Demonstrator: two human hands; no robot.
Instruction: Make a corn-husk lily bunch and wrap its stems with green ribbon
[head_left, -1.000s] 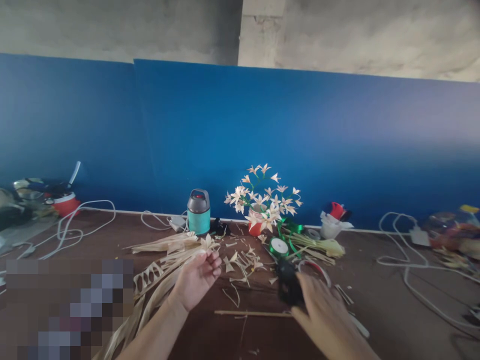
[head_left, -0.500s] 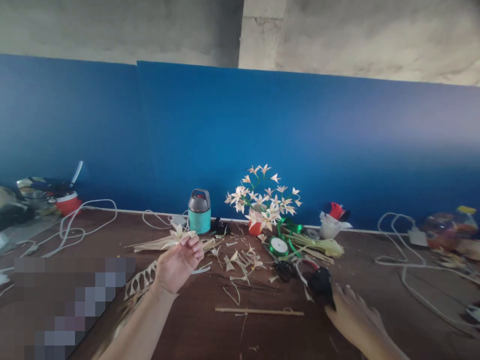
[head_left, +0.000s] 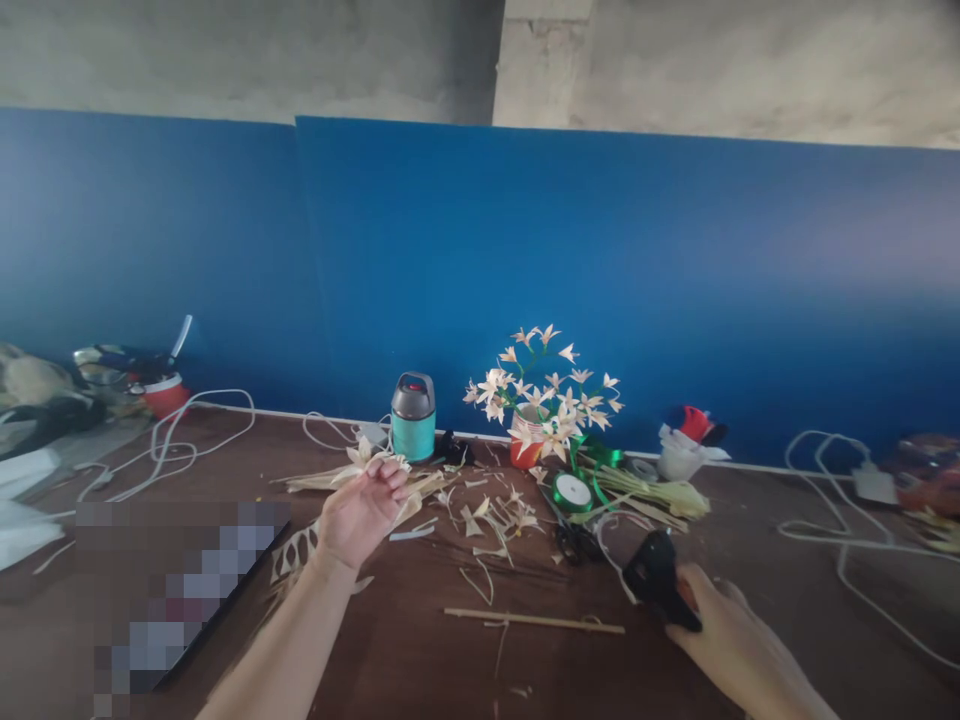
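Note:
My left hand [head_left: 365, 512] is raised over the left part of the table, its fingers curled in a pinch. A cream-coloured handmade flower [head_left: 364, 455] shows just above these fingers and appears to be held by them; its stem is hidden. On the right, my right hand [head_left: 724, 620] is closed around a black tool with an orange-red part [head_left: 661, 578], shaped like a glue gun. A white cord lies beside the tool. Black scissors [head_left: 576, 542] lie just left of it. Between my hands are scattered cream petal scraps [head_left: 495, 520] and a thin stick [head_left: 534, 621].
A red cup [head_left: 525, 452] with cream flowers [head_left: 559, 410] stands at the back, near a green ribbon spool [head_left: 572, 492]. A turquoise canister [head_left: 413, 430] is left of it. White cables [head_left: 832, 525] run along both sides. A blue panel [head_left: 585, 250] bounds the table.
My right hand has closed around the black tool and tilted it slightly up. My left hand stays nearly in place with the flower. The whole view has shifted a little.

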